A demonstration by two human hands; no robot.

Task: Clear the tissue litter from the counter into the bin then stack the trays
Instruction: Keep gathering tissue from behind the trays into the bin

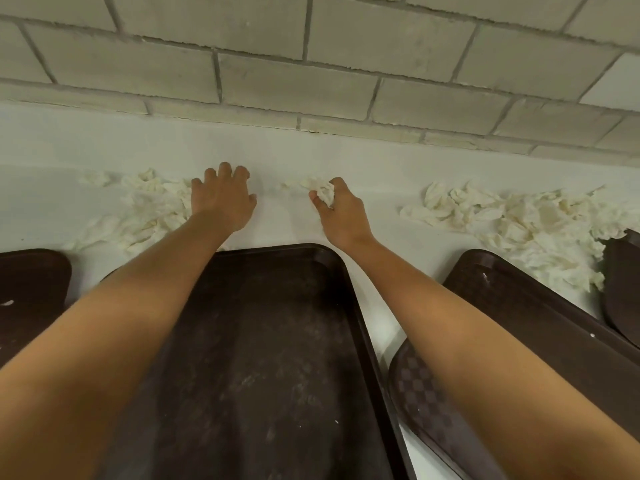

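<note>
- While the right grip (pixel 341 211) is pinched on a tissue wad (pixel 323 192) at the far middle of the tabletop (pixel 346 154), what is the left grip (pixel 225 199) doing?
- It lies palm down, fingers spread and bent, touching the right edge of the left heap (pixel 149 209). Whether it has closed on any tissue underneath, I cannot tell.
- Where is the rest of the litter?
- Along the far side there is that left heap and a bigger right heap (pixel 519 226), which spills against the far-right tray (pixel 623 282). No bin is in view.
- How will the stuff handle?
- I'd judge it almost weightless, soft and crushable, with nothing to break. Loose scraps may slip out of a light pinch, so rake them together and squeeze from the sides into one ball.
- And the trays?
- They look stiff, flat and dark brown. The centre tray (pixel 277 341) lies between the forearms, with a left tray (pixel 31 289) and the right trays (pixel 519 323), one seemingly partly over the other. Take them by the raised rims along the long edges.
</note>
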